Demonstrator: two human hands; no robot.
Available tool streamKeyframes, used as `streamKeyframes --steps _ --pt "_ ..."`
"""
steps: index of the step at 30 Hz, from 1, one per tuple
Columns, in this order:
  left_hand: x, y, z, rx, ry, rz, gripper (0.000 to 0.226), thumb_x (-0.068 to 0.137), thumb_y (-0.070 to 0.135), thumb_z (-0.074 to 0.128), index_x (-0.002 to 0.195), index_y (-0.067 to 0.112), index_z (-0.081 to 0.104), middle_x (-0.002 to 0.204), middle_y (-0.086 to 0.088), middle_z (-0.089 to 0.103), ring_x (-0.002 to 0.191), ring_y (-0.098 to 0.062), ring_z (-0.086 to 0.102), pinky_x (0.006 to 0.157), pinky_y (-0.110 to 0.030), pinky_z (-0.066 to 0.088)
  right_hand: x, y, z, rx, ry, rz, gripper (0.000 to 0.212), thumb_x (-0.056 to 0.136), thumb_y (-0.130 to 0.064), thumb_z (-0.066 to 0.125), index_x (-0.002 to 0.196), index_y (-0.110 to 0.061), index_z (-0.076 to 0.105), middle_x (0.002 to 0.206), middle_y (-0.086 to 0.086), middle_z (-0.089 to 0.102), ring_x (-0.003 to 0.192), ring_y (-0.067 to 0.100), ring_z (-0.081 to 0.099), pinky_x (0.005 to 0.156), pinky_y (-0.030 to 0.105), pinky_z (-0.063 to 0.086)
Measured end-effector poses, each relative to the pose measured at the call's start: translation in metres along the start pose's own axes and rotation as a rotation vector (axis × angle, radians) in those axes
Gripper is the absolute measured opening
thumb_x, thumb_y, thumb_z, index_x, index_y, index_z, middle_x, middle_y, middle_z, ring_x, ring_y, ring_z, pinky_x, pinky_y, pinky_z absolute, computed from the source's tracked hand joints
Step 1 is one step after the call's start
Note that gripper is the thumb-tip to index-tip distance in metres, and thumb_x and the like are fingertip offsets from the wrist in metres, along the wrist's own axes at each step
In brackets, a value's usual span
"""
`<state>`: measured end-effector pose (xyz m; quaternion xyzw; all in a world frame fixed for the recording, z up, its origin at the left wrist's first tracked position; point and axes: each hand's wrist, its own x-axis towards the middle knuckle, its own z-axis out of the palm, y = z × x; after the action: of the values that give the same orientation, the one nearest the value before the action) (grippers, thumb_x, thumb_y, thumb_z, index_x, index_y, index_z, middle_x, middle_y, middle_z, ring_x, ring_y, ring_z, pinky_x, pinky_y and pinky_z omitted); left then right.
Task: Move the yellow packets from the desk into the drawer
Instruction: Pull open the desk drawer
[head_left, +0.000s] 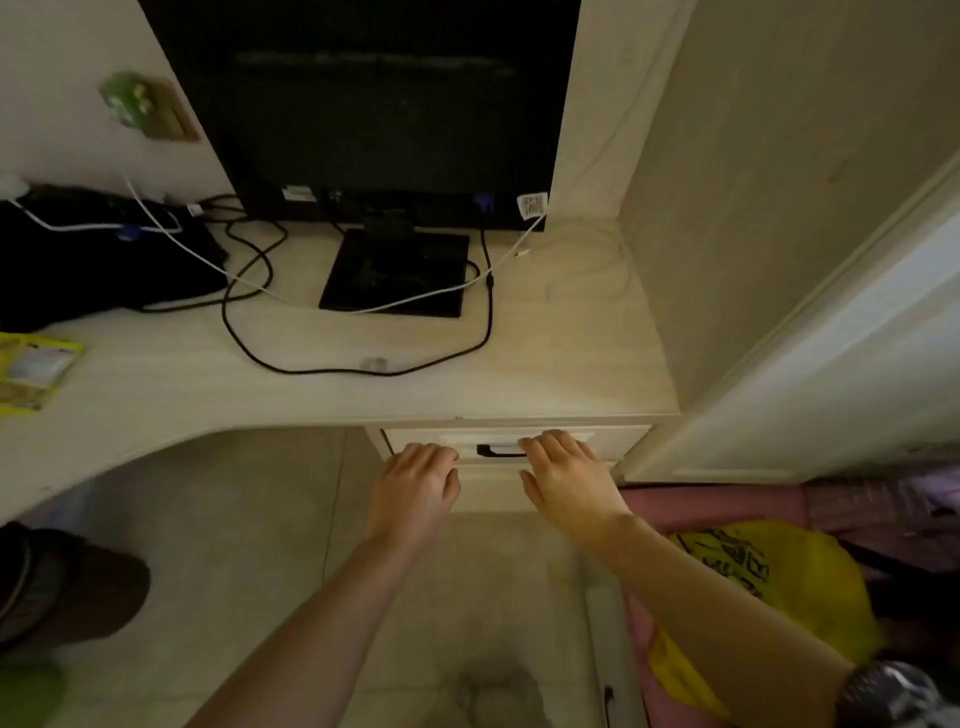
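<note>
Pale desk (545, 364) holds monitor (363, 104), cables (249, 291), yellow packets (31, 371) far from drawer (613, 441)

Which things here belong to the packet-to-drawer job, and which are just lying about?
Job: yellow packets, drawer, drawer handle, left hand, right hand.
Lying about: monitor, black cable, white cable, yellow bag.

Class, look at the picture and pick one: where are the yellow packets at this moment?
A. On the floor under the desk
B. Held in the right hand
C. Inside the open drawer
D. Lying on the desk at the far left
D: the yellow packets lie on the desk at its far left edge, while both hands are at the shut drawer, holding no packets.
</note>
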<state>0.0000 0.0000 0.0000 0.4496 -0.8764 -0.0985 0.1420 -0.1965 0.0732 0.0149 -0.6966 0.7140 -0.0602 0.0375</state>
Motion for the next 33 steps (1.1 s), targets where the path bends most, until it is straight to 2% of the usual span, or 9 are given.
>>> streamKeyframes --steps 3,7,9,13,17,19,23,28,33 --pt "0.010 -0.003 0.032 -0.033 -0.001 -0.006 0.025 0.077 0.022 0.046 0.085 0.016 0.068 0.085 0.002 0.069 0.085 -0.023 0.064 0.068 -0.032 0.054 0.014 0.010 0.037 0.032 -0.104 0.012 0.036 0.074 -0.023 0.072 0.106 -0.008 0.066 0.097 0.008 0.070 0.094 0.030 0.067 0.078 0.037 0.056" --pt "0.017 -0.010 0.069 0.031 0.005 -0.010 0.031 0.079 0.022 0.047 0.098 0.014 0.070 0.106 -0.001 0.070 0.105 -0.024 0.063 0.085 -0.036 0.054 0.034 0.019 0.071 0.074 -0.270 0.011 0.040 0.092 -0.022 0.051 0.129 -0.005 0.051 0.126 0.013 0.058 0.122 0.033 0.050 0.100 0.042 0.042" --pt "0.022 -0.014 0.083 0.065 -0.021 -0.025 0.034 0.080 0.021 0.052 0.108 0.013 0.068 0.118 -0.004 0.067 0.114 -0.026 0.061 0.093 -0.041 0.050 0.044 0.023 0.084 0.071 -0.308 0.015 0.041 0.096 -0.022 0.044 0.133 -0.006 0.045 0.133 0.012 0.052 0.128 0.031 0.042 0.105 0.040 0.036" --pt "0.027 -0.021 0.099 0.103 -0.065 -0.016 0.041 0.078 0.023 0.055 0.117 0.013 0.065 0.131 -0.005 0.060 0.122 -0.027 0.056 0.098 -0.042 0.046 0.060 0.027 0.113 0.061 -0.395 0.036 0.040 0.097 -0.018 0.040 0.134 -0.004 0.043 0.135 0.014 0.049 0.130 0.030 0.040 0.107 0.038 0.035" --pt "0.030 -0.025 0.108 0.117 -0.075 0.015 0.043 0.082 0.020 0.057 0.123 0.012 0.061 0.134 -0.006 0.057 0.126 -0.028 0.052 0.102 -0.042 0.042 0.067 0.031 0.134 0.068 -0.474 0.091 0.044 0.096 -0.014 0.041 0.137 0.000 0.037 0.139 0.017 0.046 0.133 0.031 0.038 0.110 0.037 0.033" --pt "0.030 -0.024 0.110 0.110 -0.104 0.009 0.048 0.082 0.016 0.064 0.129 0.011 0.056 0.137 -0.007 0.054 0.130 -0.029 0.047 0.105 -0.044 0.040 0.068 0.032 0.138 0.069 -0.473 0.099 0.047 0.093 -0.006 0.042 0.138 0.003 0.035 0.138 0.020 0.046 0.132 0.033 0.039 0.110 0.038 0.033" --pt "0.031 -0.023 0.112 0.099 -0.145 -0.008 0.055 0.083 0.014 0.063 0.136 0.012 0.049 0.142 -0.007 0.049 0.136 -0.028 0.039 0.111 -0.047 0.033 0.070 0.033 0.137 0.098 -0.469 0.109 0.042 0.088 0.004 0.042 0.130 0.002 0.043 0.129 0.020 0.052 0.123 0.035 0.045 0.102 0.039 0.039" --pt "0.028 -0.024 0.112 0.118 -0.152 -0.007 0.062 0.084 0.015 0.061 0.142 0.013 0.040 0.144 -0.006 0.044 0.138 -0.027 0.034 0.115 -0.049 0.025 0.057 0.030 0.139 0.081 -0.453 0.083 0.038 0.084 0.005 0.046 0.122 0.000 0.048 0.119 0.018 0.057 0.113 0.033 0.051 0.098 0.037 0.041" --pt "0.027 -0.021 0.113 0.138 -0.160 -0.015 0.064 0.084 0.019 0.064 0.142 0.013 0.040 0.145 -0.007 0.042 0.137 -0.028 0.034 0.114 -0.049 0.026 0.038 0.023 0.139 0.039 -0.454 0.071 0.042 0.087 0.000 0.050 0.129 0.000 0.045 0.124 0.017 0.057 0.118 0.032 0.051 0.103 0.039 0.042"
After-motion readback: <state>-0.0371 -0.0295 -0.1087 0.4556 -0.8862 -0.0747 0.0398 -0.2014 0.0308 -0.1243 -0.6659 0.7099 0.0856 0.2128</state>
